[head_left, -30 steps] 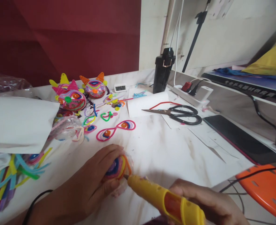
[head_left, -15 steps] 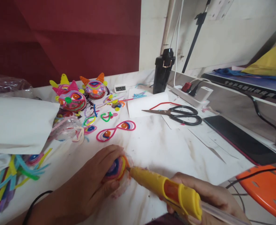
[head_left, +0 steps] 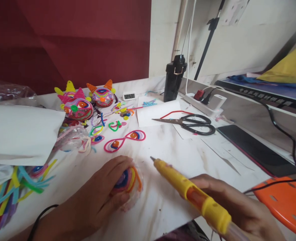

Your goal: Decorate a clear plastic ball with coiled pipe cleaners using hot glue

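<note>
My left hand (head_left: 105, 194) is wrapped over a clear ball (head_left: 139, 169) on the white table, its fingers and thumb framing a patch of blue, pink, yellow and orange fuzzy strips. A yellow glue gun (head_left: 188, 187) is held in my right hand (head_left: 228, 201), with its metal tip pointing up and left, apart from the ball. Beyond the ball lies a pink loop shaped like two eyes (head_left: 125, 138). Black-handled scissors (head_left: 195, 124) rest on paper further back.
Two decorated balls (head_left: 79, 108) with horns stand at the back left. Coloured strips (head_left: 14, 190) and white paper (head_left: 24, 134) lie left. A black bottle (head_left: 174, 80), power strip (head_left: 203, 103) and phone (head_left: 255, 149) are on the right, with an orange stool (head_left: 286, 204) below.
My right hand has drawn the glue gun back to the right, so its tip no longer meets the orange strip. My left hand stays on the ball.
</note>
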A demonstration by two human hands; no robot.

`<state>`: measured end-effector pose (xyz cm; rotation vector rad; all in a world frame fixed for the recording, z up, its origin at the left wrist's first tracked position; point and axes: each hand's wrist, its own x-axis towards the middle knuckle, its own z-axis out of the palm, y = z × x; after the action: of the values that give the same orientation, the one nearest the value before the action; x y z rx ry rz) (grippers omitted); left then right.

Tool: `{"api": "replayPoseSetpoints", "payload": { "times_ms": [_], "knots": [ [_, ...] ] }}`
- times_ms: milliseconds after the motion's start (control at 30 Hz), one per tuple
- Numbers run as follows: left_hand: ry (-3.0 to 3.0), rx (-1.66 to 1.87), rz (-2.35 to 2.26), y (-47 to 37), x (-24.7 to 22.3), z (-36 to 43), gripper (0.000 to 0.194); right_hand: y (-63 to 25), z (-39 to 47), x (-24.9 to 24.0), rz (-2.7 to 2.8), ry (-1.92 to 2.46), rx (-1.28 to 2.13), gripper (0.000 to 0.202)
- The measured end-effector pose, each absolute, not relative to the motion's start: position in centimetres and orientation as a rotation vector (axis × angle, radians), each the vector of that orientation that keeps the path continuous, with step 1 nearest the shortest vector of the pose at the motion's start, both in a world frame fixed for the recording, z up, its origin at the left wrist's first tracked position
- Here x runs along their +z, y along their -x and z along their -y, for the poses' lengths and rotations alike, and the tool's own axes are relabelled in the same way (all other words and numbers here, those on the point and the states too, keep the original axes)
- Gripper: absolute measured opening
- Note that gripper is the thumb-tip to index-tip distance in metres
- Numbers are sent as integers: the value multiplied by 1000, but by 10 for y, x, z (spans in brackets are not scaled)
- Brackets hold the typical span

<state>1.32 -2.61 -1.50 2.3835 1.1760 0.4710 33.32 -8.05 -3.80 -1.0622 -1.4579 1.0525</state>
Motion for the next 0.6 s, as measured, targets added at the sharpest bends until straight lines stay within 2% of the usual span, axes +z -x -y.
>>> {"api": "replayPoseSetpoints", "payload": {
  "times_ms": [133, 233, 467, 600],
  "knots": [
    [-2383, 533, -1234, -15, -19, 28, 54, -339, 58, -34, 1843, 1084, 427, 34],
    [-2355, 597, -1312, -21, -20, 32, 50, -340, 40, -38, 2049, 1148, 141, 32],
    [-2337, 547, -1316, -24, -17, 33, 51, -330, 24, -43, 2217, 1084, -218, 20],
    [-2315, 619, -1321, -23, -26, 33, 50, -303, 42, -31, 2123, 996, -123, 21]
  ]
}}
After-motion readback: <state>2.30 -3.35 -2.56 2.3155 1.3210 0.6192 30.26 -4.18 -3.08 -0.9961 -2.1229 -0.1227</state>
